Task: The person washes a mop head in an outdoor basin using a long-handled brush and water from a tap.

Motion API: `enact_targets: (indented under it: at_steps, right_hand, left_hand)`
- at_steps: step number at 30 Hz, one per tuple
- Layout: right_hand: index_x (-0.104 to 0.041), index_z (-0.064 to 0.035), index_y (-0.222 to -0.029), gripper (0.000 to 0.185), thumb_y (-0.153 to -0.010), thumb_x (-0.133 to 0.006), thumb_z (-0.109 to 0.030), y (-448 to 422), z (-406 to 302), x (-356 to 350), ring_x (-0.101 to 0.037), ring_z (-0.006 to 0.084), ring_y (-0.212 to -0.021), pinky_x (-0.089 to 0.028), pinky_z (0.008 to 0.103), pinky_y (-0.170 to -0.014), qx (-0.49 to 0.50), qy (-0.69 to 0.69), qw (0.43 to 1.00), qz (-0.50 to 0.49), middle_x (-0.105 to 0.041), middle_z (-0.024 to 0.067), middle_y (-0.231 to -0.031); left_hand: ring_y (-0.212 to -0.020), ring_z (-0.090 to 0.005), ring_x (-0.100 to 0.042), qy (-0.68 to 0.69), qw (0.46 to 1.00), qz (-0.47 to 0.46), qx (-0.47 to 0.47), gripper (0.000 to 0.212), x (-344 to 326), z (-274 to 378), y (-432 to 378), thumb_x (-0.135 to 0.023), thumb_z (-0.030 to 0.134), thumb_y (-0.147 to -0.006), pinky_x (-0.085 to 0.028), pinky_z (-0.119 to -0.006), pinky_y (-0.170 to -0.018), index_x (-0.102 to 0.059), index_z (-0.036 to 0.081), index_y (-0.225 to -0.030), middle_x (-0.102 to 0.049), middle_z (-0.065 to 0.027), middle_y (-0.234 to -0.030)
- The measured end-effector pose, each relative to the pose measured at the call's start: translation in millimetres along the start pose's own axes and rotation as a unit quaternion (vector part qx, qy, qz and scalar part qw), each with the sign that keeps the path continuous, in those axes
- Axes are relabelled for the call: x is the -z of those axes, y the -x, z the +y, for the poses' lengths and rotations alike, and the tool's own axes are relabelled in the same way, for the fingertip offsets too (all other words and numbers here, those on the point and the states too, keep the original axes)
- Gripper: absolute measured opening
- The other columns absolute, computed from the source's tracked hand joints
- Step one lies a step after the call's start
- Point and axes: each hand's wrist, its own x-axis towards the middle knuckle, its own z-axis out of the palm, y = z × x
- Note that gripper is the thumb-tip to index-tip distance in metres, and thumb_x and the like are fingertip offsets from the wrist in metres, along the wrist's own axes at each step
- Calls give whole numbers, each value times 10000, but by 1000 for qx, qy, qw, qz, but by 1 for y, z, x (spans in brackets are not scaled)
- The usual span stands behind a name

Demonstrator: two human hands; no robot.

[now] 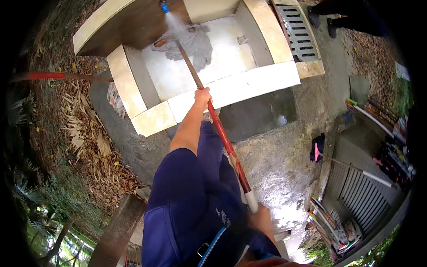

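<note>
My left hand [202, 97] grips a long red-painted wooden mop handle [218, 121] near its middle. Around the handle's white end [251, 201], close to my body, my right hand [261, 217] is closed. The far end runs into a soaked grey mop head [196, 50], spread over the white floor of a tiled wash basin [233, 56]. Water sprays from a blue tap nozzle [164, 7] on the basin's back wall onto the mop. The spray and wet cloth partly hide where the handle joins the head.
A second mop handle [46, 76] leans at the basin's left. Beside the basin lies a slotted grate [298, 33]; a person's feet [320, 23] stand beyond. To the right are a pink-headed broom [317, 152] and several bundled poles [328, 222]. Dry leaves [96, 143] border the wet concrete.
</note>
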Motion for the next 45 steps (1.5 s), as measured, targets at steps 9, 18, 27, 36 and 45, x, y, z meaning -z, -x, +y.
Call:
enact_targets:
  at_steps: [9, 18, 27, 36, 45]
  right_hand:
    - [-644, -25, -931, 379, -612, -690, -223, 91, 156, -10, -634, 336, -805, -488, 389, -713, 44, 17, 992, 115, -642, 206, -789]
    - [-632, -4, -731, 256, -639, -691, -236, 4, 130, -1, -619, 369, -681, -484, 427, -607, 35, 7, 993, 116, -609, 228, -684]
    - [-632, -13, -794, 188, -630, -607, -102, -13, 144, -21, -630, 350, -662, -479, 406, -590, -17, 21, 998, 64, -615, 216, -671]
    - [-531, -70, -769, 136, -642, -576, -55, 65, 186, 120, -495, 325, -604, -364, 426, -542, 47, 343, 763, 546, -485, 115, -657]
    - [-656, -18, -824, 352, -616, -767, -279, 51, 185, 42, -642, 303, -675, -498, 388, -620, -120, 20, 992, -30, -642, 182, -729]
  left_hand:
    - [-373, -195, -460, -9, 987, -55, 148, 169, -31, -149, 192, -587, 152, -785, -382, -356, -324, -456, 46, -784, -444, -59, -515]
    - [-315, -218, -423, 84, 987, -93, 97, 206, -63, -59, 100, -599, 141, -781, -327, -364, -299, -442, 56, -678, -404, -53, -439]
    - [-360, -180, -395, -2, 990, -43, 136, 320, -64, -53, 80, -708, 193, -688, -355, -360, -355, -416, 115, -584, -384, -33, -466]
    - [-432, -121, -386, 415, 831, -275, 246, 321, -120, -72, 226, -642, 260, -783, -327, -271, -455, -399, 162, -597, -369, 35, -482]
    - [-415, -198, -395, 208, 943, -146, 216, 479, -53, -117, 160, -605, 553, -759, -351, -348, -433, -387, 149, -620, -382, -18, -493]
